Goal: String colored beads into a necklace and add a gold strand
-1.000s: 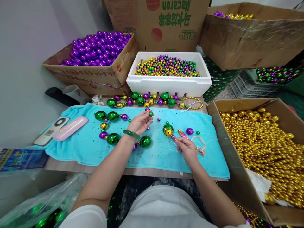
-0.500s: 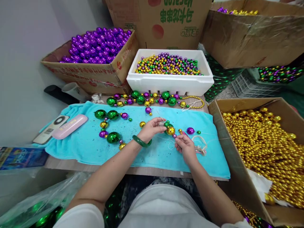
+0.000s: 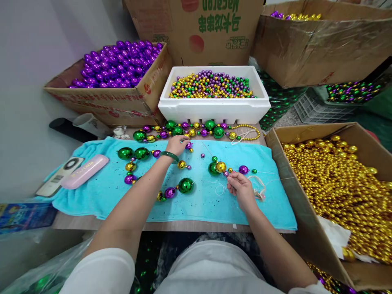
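Over the far part of the turquoise towel [image 3: 104,196], my left hand [image 3: 177,144] reaches beside a purple bead [image 3: 189,145], its thumb and forefinger slightly apart; some fingers are hidden. My right hand [image 3: 240,188] is closed, fingertips pinching the end of a short bead string by a small purple bead [image 3: 226,174]. A gold bead [image 3: 220,166] and a large green bead [image 3: 213,169] hang together there, with thin thread rising from a small green bead [image 3: 214,158]. A longer bead strand [image 3: 130,166] curves under my left forearm, ending at a large green bead [image 3: 185,185].
Behind the towel lies a finished-looking bead necklace [image 3: 218,132]. A white foam box [image 3: 214,111] of mixed beads, a carton [image 3: 153,90] of purple beads and a carton [image 3: 309,204] of gold bead strings surround the table. A pink case [image 3: 85,171] lies left.
My left hand has left the short bead string and moved left and away from me to the purple bead. My right hand still pinches the string. The view has shifted slightly.
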Available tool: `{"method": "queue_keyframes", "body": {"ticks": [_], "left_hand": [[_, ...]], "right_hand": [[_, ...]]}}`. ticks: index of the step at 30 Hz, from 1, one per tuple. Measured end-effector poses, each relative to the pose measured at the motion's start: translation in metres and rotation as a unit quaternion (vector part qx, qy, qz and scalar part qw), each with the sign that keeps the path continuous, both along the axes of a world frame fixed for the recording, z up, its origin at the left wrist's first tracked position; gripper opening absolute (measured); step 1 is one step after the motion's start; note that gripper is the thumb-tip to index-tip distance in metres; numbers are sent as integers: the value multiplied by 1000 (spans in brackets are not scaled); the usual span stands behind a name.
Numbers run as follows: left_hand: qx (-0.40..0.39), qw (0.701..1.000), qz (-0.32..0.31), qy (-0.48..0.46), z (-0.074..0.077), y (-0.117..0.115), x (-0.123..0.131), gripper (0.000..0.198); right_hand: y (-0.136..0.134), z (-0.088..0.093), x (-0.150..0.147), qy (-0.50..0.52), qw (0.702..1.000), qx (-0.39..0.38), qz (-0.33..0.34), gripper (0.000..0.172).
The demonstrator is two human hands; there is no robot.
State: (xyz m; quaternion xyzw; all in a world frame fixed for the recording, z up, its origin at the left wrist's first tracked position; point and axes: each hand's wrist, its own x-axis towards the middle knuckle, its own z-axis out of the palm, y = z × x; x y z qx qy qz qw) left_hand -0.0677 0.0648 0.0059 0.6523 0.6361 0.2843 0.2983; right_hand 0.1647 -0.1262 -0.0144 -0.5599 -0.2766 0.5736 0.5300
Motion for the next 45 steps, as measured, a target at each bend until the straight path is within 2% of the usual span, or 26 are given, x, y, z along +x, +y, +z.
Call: {"method": "queue_keyframes", "body": {"ticks": [4,7,9,11,12,13,16,18,20,24,29,37,45], "left_hand": [[-35,999,-25,-22,-6,2,10,20],[-52,997,-9,-53,-5,0,12,24],[-65,994,10,-89,-1,-6,13,19],[-100,979,23,-178,7,-15,15,9],[-127,958,31,-255,11,-21,16,6],[-157,925,41,-342,16,-27,17,7],[-221,799,86,-552,29,-44,19,9],[-239,760,108,-595,36,-53,20,11],[-261,742,114,-607,40,-59,21,15],[-287,732,109,-608,43,-66,22,18],[-279,735,98,-610,42,-69,22,17],[-283,720,108,-624,42,-72,23,19],[-251,716,119,-640,39,-76,25,14]], "right_hand": [[1,1,1,-4,1000,7,7,26],[0,0,2,-2,1000,7,8,26],[0,-1,2,-5,1000,5,9,26],[-1,0,1,-11,1000,3,13,26],[-1,0,1,-15,1000,3,17,25],[-1,1,0,-18,1000,4,21,25],[-2,2,-3,-26,999,6,36,23],[-2,2,-6,-32,999,5,41,22],[-3,1,-7,-36,998,4,43,21],[-5,0,-9,-35,999,8,40,22],[-7,1,-9,-35,999,7,29,21],[-9,3,-8,-29,999,12,26,22],[-8,-1,-9,-30,999,6,26,23]]}}
